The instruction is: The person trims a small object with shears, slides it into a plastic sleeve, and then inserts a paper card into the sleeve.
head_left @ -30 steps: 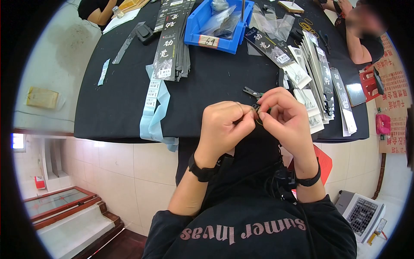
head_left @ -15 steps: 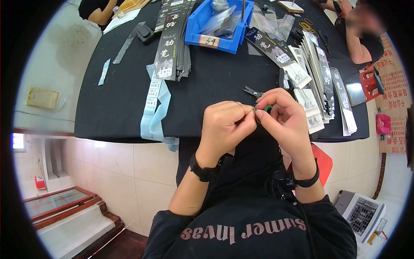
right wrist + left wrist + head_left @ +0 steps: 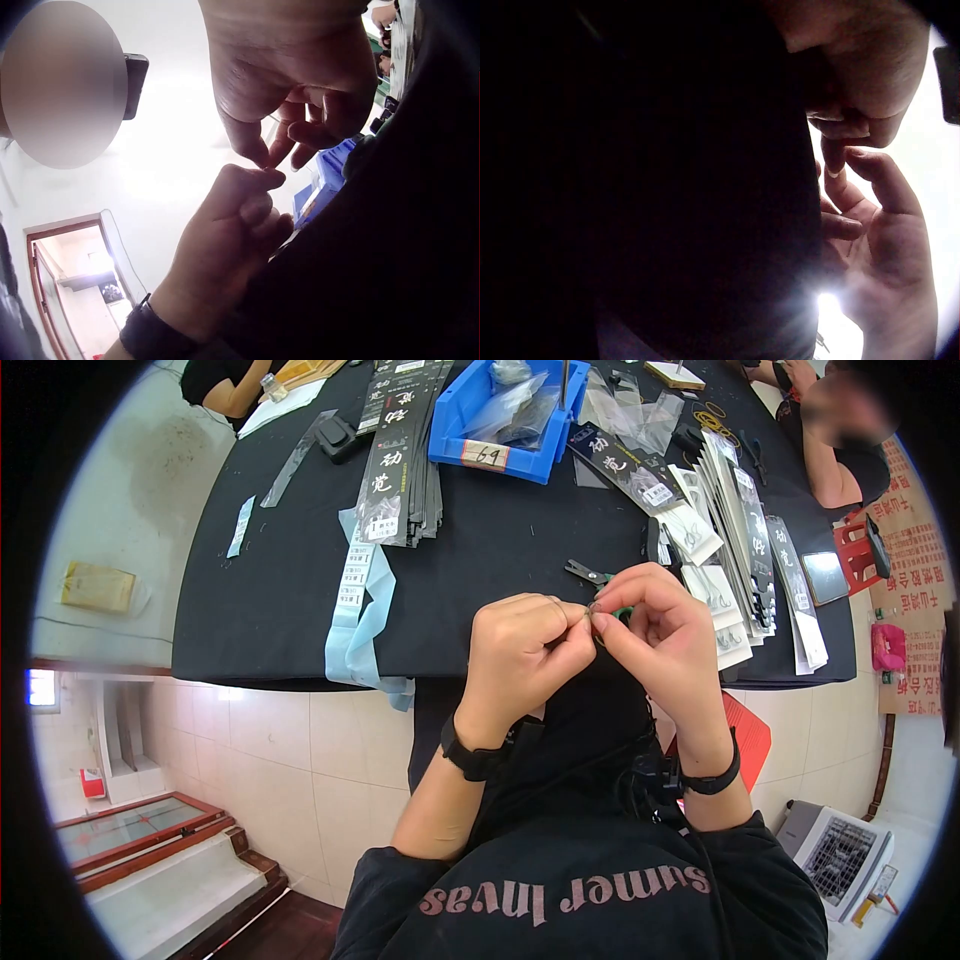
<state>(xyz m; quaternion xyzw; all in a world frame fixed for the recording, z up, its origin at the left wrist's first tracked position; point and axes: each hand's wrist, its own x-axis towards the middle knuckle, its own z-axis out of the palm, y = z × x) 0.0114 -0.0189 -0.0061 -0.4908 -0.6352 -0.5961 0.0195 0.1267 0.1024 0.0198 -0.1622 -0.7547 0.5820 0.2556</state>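
Over the near edge of the black table, my left hand [image 3: 525,650] and right hand [image 3: 660,635] meet fingertip to fingertip. Between them is a small, thin, dark piece [image 3: 591,610], pinched by thumb and forefinger on both sides; its kind cannot be told. The left hand's other fingers are folded into the palm, while those of the right hand are loosely bent. Just beyond the right hand lie scissors [image 3: 587,572], their green handle partly hidden behind its fingers. In the right wrist view the fingertips of the left hand [image 3: 232,217] and right hand [image 3: 300,90] touch.
A blue bin [image 3: 548,465] with plastic bags stands at the back. Black printed packets [image 3: 385,485] are stacked left of it, above a pale blue label strip [image 3: 350,635]. White cards with hooks [image 3: 712,595] and a phone [image 3: 825,578] lie right. Another person [image 3: 835,460] sits beyond.
The right fingertips have drawn in against the left ones, and the dark loops seen between them a second ago are mostly covered now. Both hands stay in nearly the same place.
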